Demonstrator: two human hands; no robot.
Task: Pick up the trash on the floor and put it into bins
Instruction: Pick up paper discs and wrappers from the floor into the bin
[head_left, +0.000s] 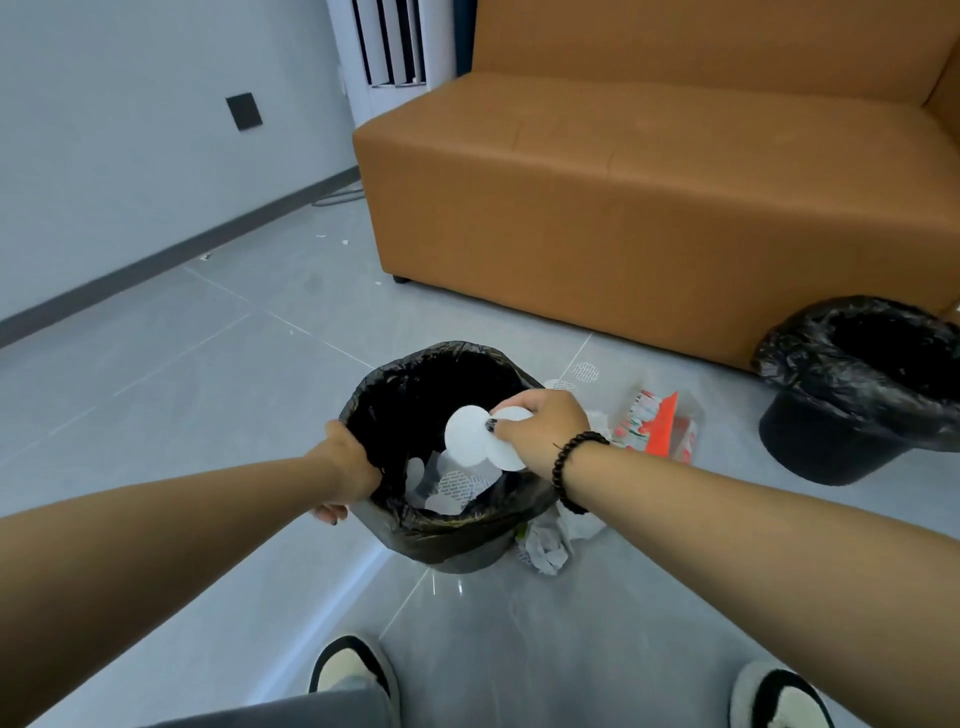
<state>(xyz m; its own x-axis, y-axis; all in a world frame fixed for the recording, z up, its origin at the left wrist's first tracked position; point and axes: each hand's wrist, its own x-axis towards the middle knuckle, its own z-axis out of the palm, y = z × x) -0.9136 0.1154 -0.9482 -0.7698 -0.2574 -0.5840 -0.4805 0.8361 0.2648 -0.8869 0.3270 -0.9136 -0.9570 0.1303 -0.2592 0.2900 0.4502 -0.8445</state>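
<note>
A bin lined with a black bag (415, 540) stands on the floor in front of me. My left hand (348, 467) grips its left rim. Over the bin's mouth, my right hand (545, 426) holds white round pads (467, 434). Clear wrappers and white scraps (452, 486) lie inside the bin. On the floor to its right are crumpled white tissues (550, 545), a red and white packet (657, 428) and two round patterned pads (585, 371).
A second black-lined bin (852, 421) stands at the right, by the orange sofa (649, 208). My two shoes (353, 670) are at the bottom edge. Small scraps (322, 236) lie near the left wall's skirting. A white unit (389, 52) is behind the sofa.
</note>
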